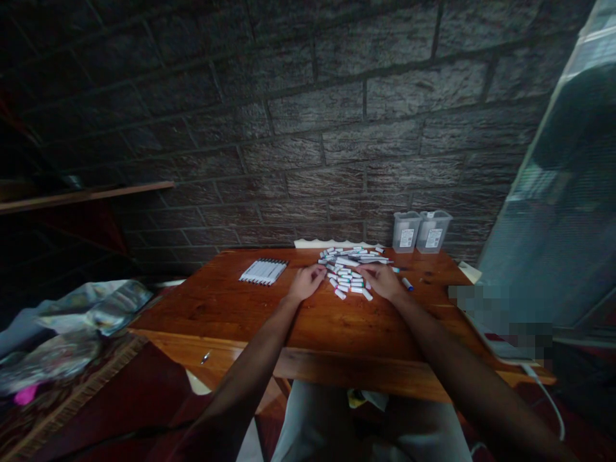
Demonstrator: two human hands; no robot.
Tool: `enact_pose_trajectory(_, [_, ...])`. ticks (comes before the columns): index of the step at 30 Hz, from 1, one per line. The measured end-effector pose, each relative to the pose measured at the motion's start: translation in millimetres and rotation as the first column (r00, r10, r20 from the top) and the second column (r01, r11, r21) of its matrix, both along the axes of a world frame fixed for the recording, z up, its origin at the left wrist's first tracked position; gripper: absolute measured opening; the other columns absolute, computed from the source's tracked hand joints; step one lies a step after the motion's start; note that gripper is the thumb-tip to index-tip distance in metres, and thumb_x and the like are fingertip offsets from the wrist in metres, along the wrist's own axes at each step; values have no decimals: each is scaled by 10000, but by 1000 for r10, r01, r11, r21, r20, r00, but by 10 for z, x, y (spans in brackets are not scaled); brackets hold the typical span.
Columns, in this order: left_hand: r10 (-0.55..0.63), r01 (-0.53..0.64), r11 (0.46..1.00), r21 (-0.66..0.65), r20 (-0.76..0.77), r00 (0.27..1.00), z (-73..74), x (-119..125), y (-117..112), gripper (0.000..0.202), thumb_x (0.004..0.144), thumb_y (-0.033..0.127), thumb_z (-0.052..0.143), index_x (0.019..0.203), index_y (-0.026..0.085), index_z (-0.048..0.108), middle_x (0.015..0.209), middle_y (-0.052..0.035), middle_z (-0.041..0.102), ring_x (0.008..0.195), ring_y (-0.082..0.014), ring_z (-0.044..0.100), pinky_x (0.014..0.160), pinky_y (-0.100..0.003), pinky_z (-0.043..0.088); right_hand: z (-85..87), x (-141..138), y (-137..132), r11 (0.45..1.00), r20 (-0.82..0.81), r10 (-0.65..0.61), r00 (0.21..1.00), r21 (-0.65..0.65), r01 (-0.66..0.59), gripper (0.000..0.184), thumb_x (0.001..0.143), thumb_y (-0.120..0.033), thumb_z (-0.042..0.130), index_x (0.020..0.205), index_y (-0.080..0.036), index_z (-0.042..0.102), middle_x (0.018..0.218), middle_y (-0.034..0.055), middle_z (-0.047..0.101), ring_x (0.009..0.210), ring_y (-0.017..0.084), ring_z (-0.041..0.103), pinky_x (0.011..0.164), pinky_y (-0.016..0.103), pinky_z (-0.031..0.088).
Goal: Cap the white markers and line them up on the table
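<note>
A heap of small white markers with coloured caps (350, 266) lies at the far middle of a wooden table (250, 308). My left hand (307, 282) rests at the heap's left edge, fingers curled against a marker. My right hand (384, 280) lies on the heap's right side, fingers curled over some markers. What each hand grips is too small to make out. A neat row of white markers (264, 271) lies flat to the left of the heap. One marker with a blue cap (407, 283) lies alone just right of my right hand.
Two clear plastic boxes with labels (421, 231) stand at the table's far right against a dark brick wall. A white scalloped object (312, 244) peeks up behind the table. Crumpled plastic bags (91, 308) lie at the left. A white cable (548, 391) hangs at the right.
</note>
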State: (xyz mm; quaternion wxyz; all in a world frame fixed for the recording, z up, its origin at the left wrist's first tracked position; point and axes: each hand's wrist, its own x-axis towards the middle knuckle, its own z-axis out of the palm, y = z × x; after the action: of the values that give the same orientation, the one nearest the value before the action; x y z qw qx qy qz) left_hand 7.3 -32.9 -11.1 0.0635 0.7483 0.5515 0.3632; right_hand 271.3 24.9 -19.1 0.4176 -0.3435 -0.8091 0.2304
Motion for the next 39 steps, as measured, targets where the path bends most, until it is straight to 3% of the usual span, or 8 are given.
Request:
enact_pose_trajectory(7, [-51, 52, 999, 2, 209, 977, -1, 121, -7, 270, 880, 456, 529, 891, 189, 565, 788, -11, 688, 645, -106, 603, 643, -206, 450, 19, -126, -105, 982, 40, 99, 994, 159, -104, 233, 892, -305, 545, 973, -246, 755, 1062, 30, 729, 1017, 204, 659, 918, 352, 507])
enact_pose_trajectory(11, [-88, 134, 990, -52, 513, 854, -21, 168, 46, 354, 836, 496, 583, 766, 199, 403, 611, 33, 618, 503, -80, 541, 515, -179, 400, 93, -168, -179, 934, 152, 155, 976, 300, -195, 243, 910, -276, 536, 1045, -271, 739, 1177, 32, 686, 1117, 210, 609, 986, 380, 468])
enact_pose_trajectory(15, [-73, 158, 985, -75, 649, 757, 7, 186, 70, 412, 783, 495, 644, 746, 202, 356, 567, 47, 596, 409, -59, 467, 415, -165, 330, 144, -207, -262, 888, 251, 179, 951, 374, -266, 276, 922, -257, 526, 1130, -294, 703, 1229, 24, 659, 1169, 213, 568, 1006, 407, 452])
enact_pose_trajectory(20, [27, 72, 991, -114, 688, 725, 14, 164, 108, 382, 766, 483, 634, 753, 197, 382, 679, 1, 635, 578, -115, 617, 445, -182, 405, 149, -251, -328, 875, 259, 216, 941, 376, -304, 251, 893, -341, 578, 1091, -290, 723, 1272, 33, 630, 1225, 233, 530, 1019, 424, 447])
enact_pose_trajectory(24, [207, -190, 978, -85, 506, 837, 10, 54, 99, 245, 830, 415, 534, 787, 184, 466, 753, -18, 646, 672, -122, 628, 570, -214, 477, 207, -199, -319, 888, 199, 216, 956, 367, -277, 279, 889, -362, 580, 1126, -287, 707, 1304, 48, 606, 1228, 239, 534, 1042, 439, 428])
enact_pose_trajectory(27, [415, -430, 902, 34, 202, 887, 34, -42, 27, 216, 856, 409, 519, 831, 195, 540, 791, -21, 656, 735, -134, 624, 699, -241, 480, 242, -105, -275, 921, 141, 165, 976, 332, -204, 287, 899, -365, 567, 1131, -266, 704, 1191, 58, 677, 1140, 224, 593, 1020, 410, 443])
enact_pose_trajectory(33, [632, -673, 738, -40, -308, 711, 89, -119, -74, 216, 876, 277, 475, 907, 208, 678, 954, -128, 688, 1003, -275, 611, 871, -397, 440, 223, 26, -215, 980, 124, 52, 991, 184, -74, 325, 917, -410, 509, 1111, -247, 712, 1038, 45, 730, 945, 195, 655, 879, 320, 498])
enact_pose_trajectory(39, [658, -735, 673, -81, -389, 645, 76, -132, -67, 358, 894, 192, 367, 985, 171, 712, 1070, -168, 675, 1137, -315, 529, 937, -477, 385, 169, 63, -153, 993, 139, -81, 987, 98, 68, 331, 907, -446, 491, 995, -252, 744, 923, 25, 750, 822, 195, 684, 754, 298, 516])
